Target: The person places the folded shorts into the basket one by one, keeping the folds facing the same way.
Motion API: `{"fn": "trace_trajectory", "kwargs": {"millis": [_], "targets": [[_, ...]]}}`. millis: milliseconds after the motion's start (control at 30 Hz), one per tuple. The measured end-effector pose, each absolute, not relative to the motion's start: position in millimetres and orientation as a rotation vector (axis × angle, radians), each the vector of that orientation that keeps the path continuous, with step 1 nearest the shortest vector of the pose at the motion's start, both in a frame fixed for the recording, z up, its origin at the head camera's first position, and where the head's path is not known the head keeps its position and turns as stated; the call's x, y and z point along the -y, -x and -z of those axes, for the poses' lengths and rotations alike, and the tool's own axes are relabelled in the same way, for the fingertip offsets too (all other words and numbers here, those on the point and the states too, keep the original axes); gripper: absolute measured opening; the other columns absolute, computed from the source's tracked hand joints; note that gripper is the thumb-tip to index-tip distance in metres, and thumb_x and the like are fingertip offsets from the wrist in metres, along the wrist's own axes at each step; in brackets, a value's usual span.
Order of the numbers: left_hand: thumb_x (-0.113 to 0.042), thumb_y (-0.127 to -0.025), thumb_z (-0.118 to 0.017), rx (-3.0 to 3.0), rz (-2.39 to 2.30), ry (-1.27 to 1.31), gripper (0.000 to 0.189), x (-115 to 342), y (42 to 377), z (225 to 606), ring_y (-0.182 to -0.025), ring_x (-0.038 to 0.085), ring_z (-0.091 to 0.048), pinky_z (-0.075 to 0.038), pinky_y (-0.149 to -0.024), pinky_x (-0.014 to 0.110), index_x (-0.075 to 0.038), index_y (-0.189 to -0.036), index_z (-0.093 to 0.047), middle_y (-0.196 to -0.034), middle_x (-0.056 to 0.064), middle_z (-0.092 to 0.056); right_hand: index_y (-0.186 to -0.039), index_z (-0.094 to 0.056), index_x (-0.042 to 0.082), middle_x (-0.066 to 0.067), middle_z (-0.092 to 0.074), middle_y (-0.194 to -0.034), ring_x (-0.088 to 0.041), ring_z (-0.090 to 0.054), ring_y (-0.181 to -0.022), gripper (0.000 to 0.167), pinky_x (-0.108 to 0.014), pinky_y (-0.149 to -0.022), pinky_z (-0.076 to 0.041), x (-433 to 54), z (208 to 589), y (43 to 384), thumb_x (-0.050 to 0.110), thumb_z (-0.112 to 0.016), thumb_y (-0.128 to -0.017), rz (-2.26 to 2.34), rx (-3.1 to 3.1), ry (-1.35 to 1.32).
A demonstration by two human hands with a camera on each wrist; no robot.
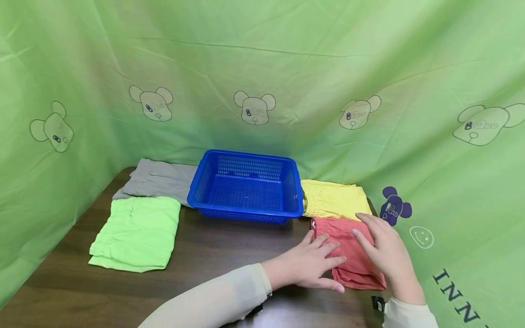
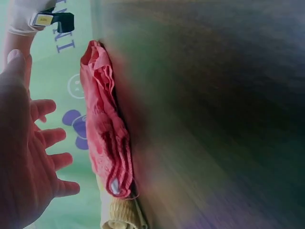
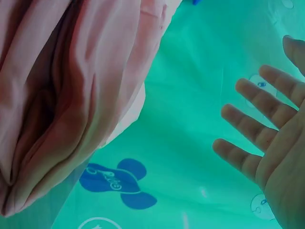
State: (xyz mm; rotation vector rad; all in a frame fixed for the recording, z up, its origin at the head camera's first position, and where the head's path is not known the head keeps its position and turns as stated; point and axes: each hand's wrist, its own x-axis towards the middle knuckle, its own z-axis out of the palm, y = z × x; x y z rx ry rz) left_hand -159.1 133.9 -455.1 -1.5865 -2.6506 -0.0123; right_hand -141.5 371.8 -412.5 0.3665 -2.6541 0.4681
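Observation:
A folded coral-red garment, apparently shorts, lies flat at the right of the table. Over its left side my left hand is spread, fingers straight and apart. My right hand is above its right edge, also with extended fingers. Nothing is held by either one. In the left wrist view a gap shows between the left fingers and the layered side of the red garment. From the right wrist, the fingers stand apart from the cloth's loose folds.
A blue plastic basket stands at the back middle with nothing in it. Behind the red garment is a folded yellow one. Folded bright green and grey garments lie at left. A green curtain closes off the back and sides.

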Motion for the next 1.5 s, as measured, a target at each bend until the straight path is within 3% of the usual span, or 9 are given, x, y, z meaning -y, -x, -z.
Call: {"fn": "trace_trajectory", "kwargs": {"millis": [500,733,1033,1500], "targets": [[-0.085,-0.092,-0.018,2.698,-0.106,1.615,0.080,-169.9,174.0,461.5,-0.157,0.025,-0.017,-0.018,-0.125,0.055,-0.043,-0.158,-0.033,-0.166,-0.007,-0.027,-0.134,-0.062,0.002,-0.026,-0.059,-0.138,-0.051,-0.054,-0.124,0.046,-0.070,-0.097,-0.041,-402.8,425.5,145.0,0.036,-0.061,-0.103,-0.441,2.828,-0.210],[-0.085,-0.092,-0.022,2.750,-0.139,1.605,0.076,-178.3,173.3,467.1,-0.156,0.021,-0.021,-0.019,-0.125,0.052,-0.043,-0.151,-0.045,-0.163,-0.009,-0.033,-0.135,-0.061,0.000,-0.029,-0.062,-0.133,-0.052,-0.059,-0.116,0.050,-0.069,-0.091,-0.047,-414.0,432.2,144.5,0.039,-0.061,-0.102,-0.459,2.990,-0.105],[-0.085,-0.092,-0.023,2.835,-0.160,1.612,0.074,-186.8,171.5,471.0,-0.152,0.013,-0.025,-0.021,-0.125,0.045,-0.046,-0.149,-0.047,-0.157,-0.016,-0.038,-0.131,-0.064,-0.003,-0.030,-0.067,-0.121,-0.051,-0.063,-0.111,0.049,-0.065,-0.090,-0.050,-427.1,448.9,149.4,0.030,-0.071,-0.095,-0.556,3.107,-0.116],[-0.082,-0.094,-0.029,2.801,-0.189,1.669,0.064,-184.3,180.2,468.0,-0.145,0.009,-0.038,-0.031,-0.120,0.037,-0.048,-0.144,-0.052,-0.151,-0.018,-0.046,-0.118,-0.071,-0.001,-0.030,-0.063,-0.127,-0.055,-0.057,-0.119,0.037,-0.069,-0.100,-0.043,-420.4,458.2,152.3,0.001,-0.078,-0.081,-0.535,3.020,-0.359]]}}
